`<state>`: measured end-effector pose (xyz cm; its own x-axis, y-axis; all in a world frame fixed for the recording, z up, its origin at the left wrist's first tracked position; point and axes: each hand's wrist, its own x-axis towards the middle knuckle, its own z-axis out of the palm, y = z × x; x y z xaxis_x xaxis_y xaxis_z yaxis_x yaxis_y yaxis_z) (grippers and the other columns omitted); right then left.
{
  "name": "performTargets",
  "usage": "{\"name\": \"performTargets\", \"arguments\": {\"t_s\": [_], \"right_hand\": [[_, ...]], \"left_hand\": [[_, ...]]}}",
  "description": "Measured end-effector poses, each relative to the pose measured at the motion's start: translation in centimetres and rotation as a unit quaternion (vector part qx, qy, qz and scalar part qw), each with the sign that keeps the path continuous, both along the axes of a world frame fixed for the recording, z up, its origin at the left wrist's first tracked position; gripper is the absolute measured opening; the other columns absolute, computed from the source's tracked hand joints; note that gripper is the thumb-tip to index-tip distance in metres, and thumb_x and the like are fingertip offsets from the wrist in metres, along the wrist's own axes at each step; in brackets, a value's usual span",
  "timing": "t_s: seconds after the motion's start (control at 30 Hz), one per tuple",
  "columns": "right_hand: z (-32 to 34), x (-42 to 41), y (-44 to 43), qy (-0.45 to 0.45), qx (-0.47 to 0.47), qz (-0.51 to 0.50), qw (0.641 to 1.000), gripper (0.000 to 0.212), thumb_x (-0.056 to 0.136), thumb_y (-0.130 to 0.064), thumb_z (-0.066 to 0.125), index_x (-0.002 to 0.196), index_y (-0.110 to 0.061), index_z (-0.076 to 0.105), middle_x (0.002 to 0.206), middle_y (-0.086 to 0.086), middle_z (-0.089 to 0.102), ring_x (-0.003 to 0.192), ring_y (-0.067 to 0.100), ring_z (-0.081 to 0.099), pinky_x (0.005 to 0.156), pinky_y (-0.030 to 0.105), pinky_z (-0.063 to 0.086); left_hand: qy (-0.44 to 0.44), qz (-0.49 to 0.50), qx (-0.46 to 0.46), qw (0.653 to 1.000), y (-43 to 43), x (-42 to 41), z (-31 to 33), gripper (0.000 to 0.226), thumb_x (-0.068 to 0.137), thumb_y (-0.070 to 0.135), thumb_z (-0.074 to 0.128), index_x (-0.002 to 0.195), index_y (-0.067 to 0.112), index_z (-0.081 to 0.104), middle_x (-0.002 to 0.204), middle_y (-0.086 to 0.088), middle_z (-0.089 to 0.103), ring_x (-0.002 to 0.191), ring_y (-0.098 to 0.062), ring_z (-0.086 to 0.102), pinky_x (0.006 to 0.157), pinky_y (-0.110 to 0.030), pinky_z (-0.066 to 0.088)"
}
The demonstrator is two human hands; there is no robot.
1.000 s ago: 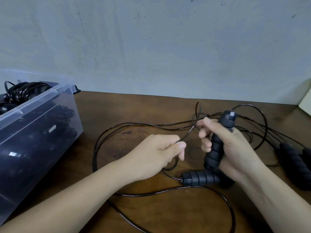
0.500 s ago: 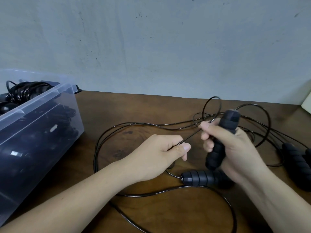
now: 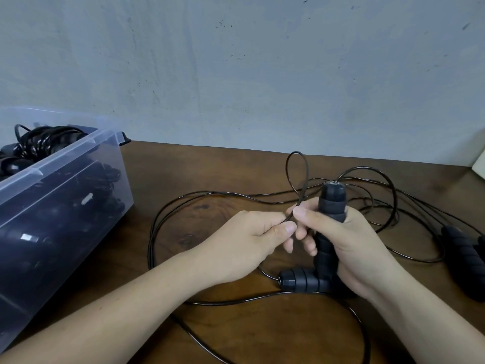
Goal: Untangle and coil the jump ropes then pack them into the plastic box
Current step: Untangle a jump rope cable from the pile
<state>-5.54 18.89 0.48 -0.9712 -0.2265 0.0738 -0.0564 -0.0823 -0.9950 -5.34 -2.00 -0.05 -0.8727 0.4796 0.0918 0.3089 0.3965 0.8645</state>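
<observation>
Two hands meet on one rope: your right hand grips a handle upright, forefinger touching the thin cord, which your left hand pinches just beside it. Above the pinch the cord stands in a small loop. A second handle lies on the table under your right hand. More handles lie far right. The box, holding coiled ropes, stands left.

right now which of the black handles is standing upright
The gripped handle in the right hand points up; the near handle below it and the far-right handle lie flat on the table.
</observation>
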Motion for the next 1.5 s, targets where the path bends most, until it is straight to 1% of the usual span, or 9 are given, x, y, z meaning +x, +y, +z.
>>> {"name": "performTargets", "arguments": {"t_s": [0.13, 0.2, 0.33, 0.63, 0.8, 1.0, 1.17, 1.3, 1.5], "right_hand": [[0.0, 0.1, 0.1, 0.011, 0.007, -0.006, 1.000, 0.015, 0.090, -0.019, 0.077, 0.088, -0.004, 0.073, 0.071, 0.014, 0.064, 0.059, 0.021, 0.054, 0.058, 0.029, 0.051], [0.0, 0.0, 0.1, 0.012, 0.000, -0.011, 1.000, 0.013, 0.089, -0.017, 0.077, 0.085, -0.006, 0.071, 0.072, 0.015, 0.062, 0.059, 0.021, 0.052, 0.057, 0.030, 0.048], [0.9, -0.7, 1.0, -0.023, -0.100, -0.072, 0.992, 0.015, 0.086, -0.017, 0.078, 0.080, -0.016, 0.064, 0.071, 0.008, 0.057, 0.057, 0.018, 0.043, 0.056, 0.027, 0.038], [1.0, -1.8, 2.2, -0.041, -0.173, -0.115, 0.977, 0.013, 0.095, -0.017, 0.073, 0.092, -0.014, 0.061, 0.074, 0.003, 0.053, 0.059, 0.014, 0.041, 0.054, 0.025, 0.038], [0.6, -1.1, 1.1, -0.031, -0.096, -0.047, 0.994, 0.030, 0.088, -0.023, 0.076, 0.107, -0.001, 0.068, 0.074, 0.008, 0.056, 0.058, 0.017, 0.041, 0.053, 0.026, 0.039], [0.3, 0.1, 0.1, 0.000, 0.011, 0.016, 1.000, 0.024, 0.094, -0.020, 0.071, 0.084, 0.002, 0.067, 0.066, 0.010, 0.063, 0.058, 0.023, 0.049, 0.066, 0.029, 0.051], [0.3, -0.7, 1.0, -0.011, -0.053, -0.047, 0.997, 0.013, 0.092, -0.015, 0.074, 0.095, -0.003, 0.069, 0.076, 0.013, 0.062, 0.058, 0.019, 0.046, 0.054, 0.025, 0.044], [0.9, -2.5, 2.9, -0.045, -0.139, -0.110, 0.983, 0.015, 0.094, -0.015, 0.073, 0.100, -0.003, 0.066, 0.075, 0.005, 0.057, 0.059, 0.013, 0.042, 0.051, 0.022, 0.038], [0.7, -3.0, 3.4, -0.064, -0.154, -0.096, 0.981, 0.021, 0.097, -0.023, 0.073, 0.108, -0.005, 0.070, 0.083, 0.004, 0.062, 0.060, 0.011, 0.046, 0.051, 0.021, 0.041]], "left_hand": [[0.016, -0.009, -0.016, 1.000, 0.1, 0.2, 0.1, 0.039, 0.113, 0.041, 0.045, 0.087, 0.023, 0.069, 0.059, 0.013, 0.047, 0.054, -0.004, 0.042, 0.059, -0.028, 0.036], [0.027, -0.011, -0.028, 0.999, 0.2, 0.3, 0.1, 0.039, 0.112, 0.043, 0.045, 0.088, 0.025, 0.069, 0.061, 0.010, 0.049, 0.057, -0.005, 0.044, 0.059, -0.034, 0.040], [0.029, -0.006, -0.039, 0.999, 0.2, 0.1, 0.1, 0.038, 0.112, 0.045, 0.045, 0.089, 0.025, 0.069, 0.063, 0.007, 0.044, 0.057, -0.006, 0.042, 0.061, -0.034, 0.039], [0.022, 0.008, -0.045, 0.999, -0.2, -0.2, -0.1, 0.036, 0.113, 0.041, 0.045, 0.090, 0.026, 0.068, 0.059, 0.013, 0.047, 0.054, -0.004, 0.044, 0.060, -0.029, 0.041], [0.020, 0.000, -0.031, 0.999, -0.1, -0.1, -0.2, 0.035, 0.113, 0.040, 0.046, 0.089, 0.024, 0.068, 0.059, 0.012, 0.048, 0.056, -0.005, 0.044, 0.060, -0.032, 0.042], [0.024, -0.008, -0.027, 0.999, 0.0, 0.2, -0.1, 0.032, 0.113, 0.037, 0.048, 0.091, 0.024, 0.068, 0.058, 0.013, 0.050, 0.055, -0.005, 0.043, 0.058, -0.031, 0.040], [0.040, -0.002, -0.048, 0.998, 0.2, 0.2, 0.3, 0.033, 0.111, 0.041, 0.049, 0.090, 0.024, 0.068, 0.057, 0.013, 0.051, 0.054, -0.004, 0.045, 0.059, -0.030, 0.042], [0.026, 0.008, -0.059, 0.998, -0.1, 0.1, 0.4, 0.034, 0.110, 0.042, 0.050, 0.085, 0.027, 0.067, 0.055, 0.010, 0.054, 0.054, -0.006, 0.049, 0.065, -0.046, 0.054], [0.000, -0.006, -0.035, 0.999, 0.1, 0.2, 0.0, 0.036, 0.111, 0.043, 0.048, 0.087, 0.024, 0.067, 0.056, 0.004, 0.052, 0.056, -0.017, 0.049, 0.065, -0.051, 0.055]]}}
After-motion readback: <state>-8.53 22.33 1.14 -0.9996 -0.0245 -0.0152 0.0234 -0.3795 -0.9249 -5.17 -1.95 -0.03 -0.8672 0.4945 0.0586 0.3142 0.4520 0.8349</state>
